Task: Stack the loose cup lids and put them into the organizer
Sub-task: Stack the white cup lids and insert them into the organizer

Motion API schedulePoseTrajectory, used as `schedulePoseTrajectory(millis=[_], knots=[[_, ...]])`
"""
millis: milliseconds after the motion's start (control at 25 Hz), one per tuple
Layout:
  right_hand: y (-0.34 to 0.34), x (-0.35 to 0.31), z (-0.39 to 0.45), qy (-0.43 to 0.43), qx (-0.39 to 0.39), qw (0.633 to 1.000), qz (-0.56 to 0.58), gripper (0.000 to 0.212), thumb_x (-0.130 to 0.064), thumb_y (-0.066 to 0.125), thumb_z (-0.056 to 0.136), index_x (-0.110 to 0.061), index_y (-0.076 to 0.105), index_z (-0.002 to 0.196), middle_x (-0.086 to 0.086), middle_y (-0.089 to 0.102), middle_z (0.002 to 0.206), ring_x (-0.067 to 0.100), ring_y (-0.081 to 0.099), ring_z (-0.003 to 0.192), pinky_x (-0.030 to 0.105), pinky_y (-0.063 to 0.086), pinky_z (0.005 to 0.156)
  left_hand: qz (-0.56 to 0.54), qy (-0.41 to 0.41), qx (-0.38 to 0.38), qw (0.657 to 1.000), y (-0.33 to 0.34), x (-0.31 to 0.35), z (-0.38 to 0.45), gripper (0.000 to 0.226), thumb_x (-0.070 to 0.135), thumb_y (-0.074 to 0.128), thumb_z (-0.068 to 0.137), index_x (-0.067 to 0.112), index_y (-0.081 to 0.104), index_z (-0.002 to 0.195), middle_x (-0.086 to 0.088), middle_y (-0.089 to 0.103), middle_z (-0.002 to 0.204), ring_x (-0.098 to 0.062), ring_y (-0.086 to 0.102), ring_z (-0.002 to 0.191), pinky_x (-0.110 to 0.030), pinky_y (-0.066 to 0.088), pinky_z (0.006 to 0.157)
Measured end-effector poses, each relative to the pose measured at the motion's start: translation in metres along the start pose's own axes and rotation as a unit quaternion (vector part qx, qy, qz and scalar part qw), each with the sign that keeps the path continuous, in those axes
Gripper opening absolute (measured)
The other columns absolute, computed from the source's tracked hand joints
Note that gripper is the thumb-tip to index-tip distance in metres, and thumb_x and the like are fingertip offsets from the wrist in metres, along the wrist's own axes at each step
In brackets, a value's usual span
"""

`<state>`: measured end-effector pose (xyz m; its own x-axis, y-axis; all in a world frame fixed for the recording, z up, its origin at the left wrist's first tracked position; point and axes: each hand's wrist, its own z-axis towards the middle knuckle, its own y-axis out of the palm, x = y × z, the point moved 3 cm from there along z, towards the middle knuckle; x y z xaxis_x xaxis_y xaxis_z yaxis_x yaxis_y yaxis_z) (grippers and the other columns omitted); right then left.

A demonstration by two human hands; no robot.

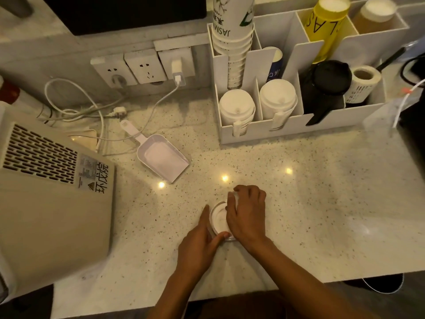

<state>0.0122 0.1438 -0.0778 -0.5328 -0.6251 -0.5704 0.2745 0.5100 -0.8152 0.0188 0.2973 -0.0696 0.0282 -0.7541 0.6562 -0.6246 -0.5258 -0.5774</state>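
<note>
A small stack of white cup lids (pixel 219 218) sits on the speckled counter near its front edge. My left hand (pixel 202 240) holds the stack from the left, thumb and fingers around its rim. My right hand (pixel 247 215) lies over the right side of the stack and grips another white lid (pixel 233 198) at its far edge. The white organizer (pixel 294 125) stands at the back right. Two of its front compartments hold stacks of white lids (pixel 236 107) (pixel 277 97); another holds black lids (pixel 326 79).
A white scoop (pixel 161 155) lies left of centre. A beige appliance (pixel 50 194) fills the left side. Wall sockets (pixel 142 67) with a charger and cables (pixel 80 109) lie at the back. Paper cups (pixel 232 31), bottles (pixel 326 21) and a label roll (pixel 363 81) stand in the organizer.
</note>
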Motion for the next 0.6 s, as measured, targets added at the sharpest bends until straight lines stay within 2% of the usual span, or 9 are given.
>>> schedulePoseTrajectory(millis=[80, 200, 280, 440, 480, 600], knots=[[-0.007, 0.01, -0.007, 0.046, -0.027, 0.998, -0.021, 0.04, -0.046, 0.043, 0.098, -0.015, 0.063, 0.112, 0.008, 0.056, 0.112, 0.022, 0.044, 0.106, 0.035, 0.047, 0.089, -0.002, -0.004, 0.015, 1.0, 0.002, -0.003, 0.002, 0.085, 0.065, 0.057, 0.083, 0.038, 0.018, 0.154, 0.007, 0.047, 0.151, -0.016, 0.051, 0.133, -0.025, 0.038, 0.103], [-0.014, 0.019, -0.021, 0.092, -0.087, 0.992, 0.0, 0.037, -0.048, 0.045, 0.099, -0.017, 0.063, 0.108, 0.006, 0.052, 0.113, 0.019, 0.041, 0.107, 0.032, 0.045, 0.092, -0.016, 0.0, 0.029, 0.999, 0.002, -0.005, 0.0, 0.075, 0.063, 0.06, 0.085, 0.041, 0.03, 0.15, 0.01, 0.053, 0.146, -0.013, 0.054, 0.128, -0.026, 0.041, 0.101], [-0.019, 0.013, -0.024, 0.113, -0.101, 0.987, 0.045, 0.034, -0.05, 0.048, 0.098, -0.019, 0.06, 0.107, 0.002, 0.053, 0.11, 0.017, 0.045, 0.107, 0.032, 0.046, 0.091, -0.033, -0.02, 0.033, 0.999, 0.002, -0.007, -0.002, 0.073, 0.065, 0.061, 0.083, 0.043, 0.033, 0.147, 0.014, 0.055, 0.141, -0.012, 0.057, 0.123, -0.028, 0.045, 0.1], [-0.023, -0.003, -0.027, 0.164, -0.172, 0.948, 0.213, 0.031, -0.049, 0.06, 0.093, -0.026, 0.048, 0.11, -0.007, 0.057, 0.103, 0.014, 0.06, 0.096, 0.027, 0.054, 0.08, -0.086, -0.022, 0.038, 0.995, -0.004, 0.003, -0.013, 0.058, 0.056, 0.063, 0.085, 0.053, 0.033, 0.135, 0.037, 0.052, 0.112, 0.014, 0.059, 0.092, -0.006, 0.042, 0.073], [-0.023, -0.005, -0.028, 0.165, -0.185, 0.941, 0.229, 0.032, -0.048, 0.062, 0.092, -0.027, 0.05, 0.112, -0.008, 0.059, 0.104, 0.013, 0.061, 0.096, 0.026, 0.054, 0.08, -0.115, -0.023, 0.039, 0.992, -0.005, 0.005, -0.016, 0.053, 0.05, 0.065, 0.087, 0.051, 0.035, 0.131, 0.035, 0.055, 0.108, 0.017, 0.059, 0.087, -0.004, 0.045, 0.067], [-0.031, -0.007, -0.033, 0.167, -0.179, 0.944, 0.222, 0.028, -0.05, 0.06, 0.092, -0.024, 0.065, 0.102, -0.011, 0.067, 0.1, 0.009, 0.063, 0.091, 0.023, 0.052, 0.076, -0.197, -0.047, 0.039, 0.978, -0.008, 0.011, -0.029, 0.033, 0.038, 0.067, 0.091, 0.049, 0.046, 0.113, 0.019, 0.065, 0.105, 0.013, 0.062, 0.087, -0.008, 0.051, 0.069]])
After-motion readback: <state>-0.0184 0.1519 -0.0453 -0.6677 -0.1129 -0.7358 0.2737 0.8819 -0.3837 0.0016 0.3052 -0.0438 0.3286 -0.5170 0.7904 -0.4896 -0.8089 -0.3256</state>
